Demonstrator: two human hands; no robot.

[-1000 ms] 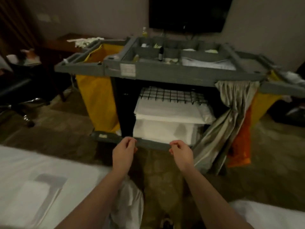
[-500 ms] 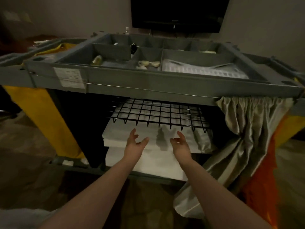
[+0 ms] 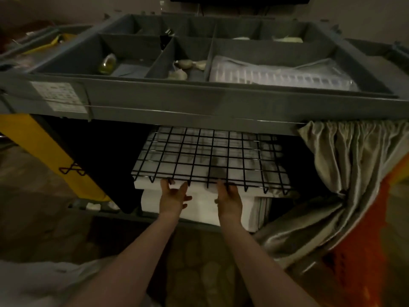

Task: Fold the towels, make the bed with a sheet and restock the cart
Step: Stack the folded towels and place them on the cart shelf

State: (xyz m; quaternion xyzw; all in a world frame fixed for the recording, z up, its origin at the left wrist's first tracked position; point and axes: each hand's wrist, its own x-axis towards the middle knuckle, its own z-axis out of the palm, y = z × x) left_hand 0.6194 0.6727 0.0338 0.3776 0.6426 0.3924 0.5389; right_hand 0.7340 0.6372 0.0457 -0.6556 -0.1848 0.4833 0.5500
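– Across the full width of the view, what stands there?
– A grey housekeeping cart (image 3: 199,100), seen close and from above, in dim light. Its top tray (image 3: 265,50) is split into compartments. A yellow bag (image 3: 44,156) hangs at its left end. A pale gathered curtain (image 3: 354,173) is pushed to the right, with an orange bag (image 3: 365,251) beside it.
– And under the tray?
– A black wire rack (image 3: 210,158) sits over two stacks of folded white linen. The upper stack (image 3: 148,185) lies just beneath the rack; the lower stack (image 3: 199,209) rests on the cart's bottom shelf.
– Where are the hands?
– Both bare forearms reach in from below. The left grip (image 3: 172,197) is spread open, fingertips touching the front edge of the upper stack and holding nothing. The right grip (image 3: 229,199) is at the same edge, just beside it. Its fingertips are hidden at the rack's rim, so I cannot tell whether they pinch the cloth.
– How would that linen handle?
– Probably soft and floppy, light for its bulk, not fragile. A pinch at one edge would likely drag the folds apart. Flat palms slid under both sides of the stack look the safer hold, keeping clear of the rack's wire ends.
– Anything small?
– A little yellowish bottle (image 3: 107,64) lies in the tray's front-left compartment.
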